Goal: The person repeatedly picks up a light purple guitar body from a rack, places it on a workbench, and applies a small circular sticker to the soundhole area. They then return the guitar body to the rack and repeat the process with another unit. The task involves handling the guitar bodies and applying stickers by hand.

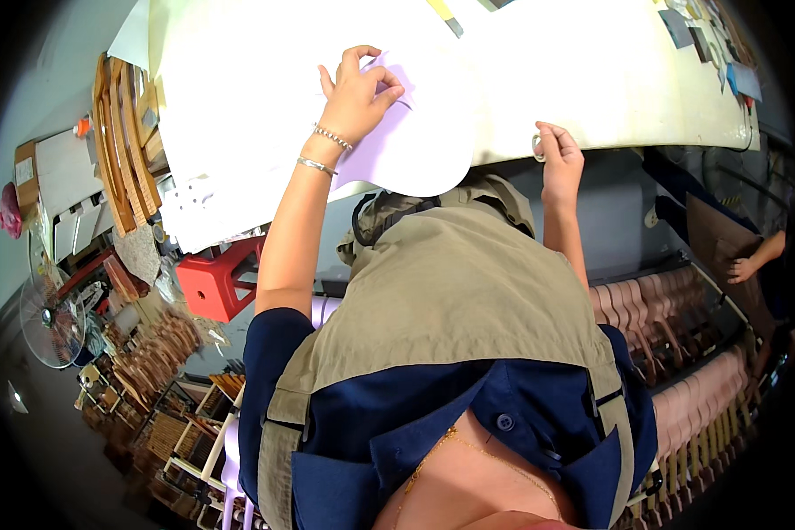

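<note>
My left hand (pixel 358 88) rests on a large white sheet (pixel 265 106) with a rounded lower edge, fingers bent and pressing on it, two thin bracelets at the wrist. The sheet lies on a pale worktable (pixel 609 79) and overhangs its near edge. My right hand (pixel 558 152) is at the table's near edge, fingers pinched on a small round pale thing that may be a tape roll (pixel 537 146). My khaki apron over a dark blue shirt fills the lower middle.
A red plastic stool (pixel 216 281) stands at the left below the sheet. Curved wooden pieces (pixel 124 146) lean at the left. A floor fan (pixel 51 322) and stacked wooden parts are at lower left. Racks of pinkish strips (pixel 680 353) are at right. Another person's hand (pixel 744 268) shows at far right.
</note>
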`<state>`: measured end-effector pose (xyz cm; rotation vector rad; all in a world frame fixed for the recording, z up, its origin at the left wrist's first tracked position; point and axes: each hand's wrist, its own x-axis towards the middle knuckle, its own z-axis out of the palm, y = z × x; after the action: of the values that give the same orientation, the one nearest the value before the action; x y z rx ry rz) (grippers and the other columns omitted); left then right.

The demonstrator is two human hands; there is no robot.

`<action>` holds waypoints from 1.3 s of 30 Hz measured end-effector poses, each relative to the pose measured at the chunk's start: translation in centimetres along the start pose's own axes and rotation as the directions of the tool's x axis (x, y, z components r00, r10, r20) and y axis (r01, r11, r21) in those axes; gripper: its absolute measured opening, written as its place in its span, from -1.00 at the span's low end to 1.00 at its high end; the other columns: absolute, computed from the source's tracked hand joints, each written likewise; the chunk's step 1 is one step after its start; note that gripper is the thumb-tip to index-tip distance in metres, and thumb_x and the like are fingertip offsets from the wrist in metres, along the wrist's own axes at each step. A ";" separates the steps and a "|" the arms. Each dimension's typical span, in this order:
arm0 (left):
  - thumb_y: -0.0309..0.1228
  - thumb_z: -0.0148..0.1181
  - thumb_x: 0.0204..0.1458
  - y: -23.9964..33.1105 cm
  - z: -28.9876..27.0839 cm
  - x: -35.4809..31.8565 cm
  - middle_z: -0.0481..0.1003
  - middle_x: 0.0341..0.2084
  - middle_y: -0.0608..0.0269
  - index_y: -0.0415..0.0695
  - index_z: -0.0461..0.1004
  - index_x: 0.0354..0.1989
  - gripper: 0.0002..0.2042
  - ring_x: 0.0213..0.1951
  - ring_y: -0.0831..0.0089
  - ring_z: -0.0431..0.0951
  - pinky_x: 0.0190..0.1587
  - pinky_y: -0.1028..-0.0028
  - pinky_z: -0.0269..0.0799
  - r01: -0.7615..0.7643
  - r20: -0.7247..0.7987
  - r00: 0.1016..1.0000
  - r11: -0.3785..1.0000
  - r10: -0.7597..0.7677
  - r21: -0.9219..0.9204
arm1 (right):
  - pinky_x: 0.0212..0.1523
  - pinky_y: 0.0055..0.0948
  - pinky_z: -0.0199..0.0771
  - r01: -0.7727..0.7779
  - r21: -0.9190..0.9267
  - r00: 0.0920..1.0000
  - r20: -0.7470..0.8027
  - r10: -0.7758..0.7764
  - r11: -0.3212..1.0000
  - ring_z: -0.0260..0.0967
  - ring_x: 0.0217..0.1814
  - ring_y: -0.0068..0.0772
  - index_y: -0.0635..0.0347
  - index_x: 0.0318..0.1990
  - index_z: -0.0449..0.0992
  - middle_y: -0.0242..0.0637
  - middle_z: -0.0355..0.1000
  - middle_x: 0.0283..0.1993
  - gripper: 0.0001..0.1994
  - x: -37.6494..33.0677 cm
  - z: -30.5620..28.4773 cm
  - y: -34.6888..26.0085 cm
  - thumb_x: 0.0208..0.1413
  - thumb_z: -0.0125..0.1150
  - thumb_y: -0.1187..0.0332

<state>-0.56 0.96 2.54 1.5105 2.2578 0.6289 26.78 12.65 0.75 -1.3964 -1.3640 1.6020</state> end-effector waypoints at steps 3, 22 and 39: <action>-0.18 0.17 -0.06 -0.1 -0.4 0.7 0.17 0.05 0.25 0.06 0.49 -0.42 -0.85 0.15 0.23 0.15 0.15 -0.22 -0.48 -0.001 0.019 1.000 0.999 0.000 0.047 | -0.44 -0.72 0.13 -0.014 0.014 1.000 0.025 0.013 1.000 0.15 -0.48 -0.75 0.32 -0.26 0.50 -0.51 0.33 -0.50 -0.82 -0.1 0.3 0.6 0.08 0.08 0.38; -0.14 0.26 -0.15 -0.9 -0.6 4.8 0.32 -0.12 0.23 -0.07 0.53 -0.41 -0.74 -0.02 0.40 0.32 0.14 0.09 -0.02 0.178 0.076 0.982 0.982 -0.173 -0.058 | -0.42 -0.71 0.18 -0.010 0.004 0.999 0.047 0.010 1.000 0.19 -0.45 -0.73 0.32 -0.26 0.49 -0.48 0.35 -0.47 -0.82 0.9 0.7 1.0 0.09 0.09 0.37; -0.42 0.31 -0.21 8.8 0.5 -2.6 0.29 -0.34 0.28 -0.10 0.57 -0.46 -0.89 -0.22 0.40 0.34 -0.13 0.46 0.30 -0.179 -0.273 0.962 0.790 0.015 -0.586 | -0.16 -0.48 0.24 0.348 0.038 0.762 0.571 -0.306 0.937 0.32 -0.30 -0.55 0.26 0.29 -0.06 -0.33 0.50 -0.34 -0.36 -3.0 3.6 -6.7 0.07 0.06 0.39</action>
<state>7.40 1.58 7.01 1.2617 1.8550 1.4930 23.01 10.77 7.78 -0.6508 -1.9002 1.8073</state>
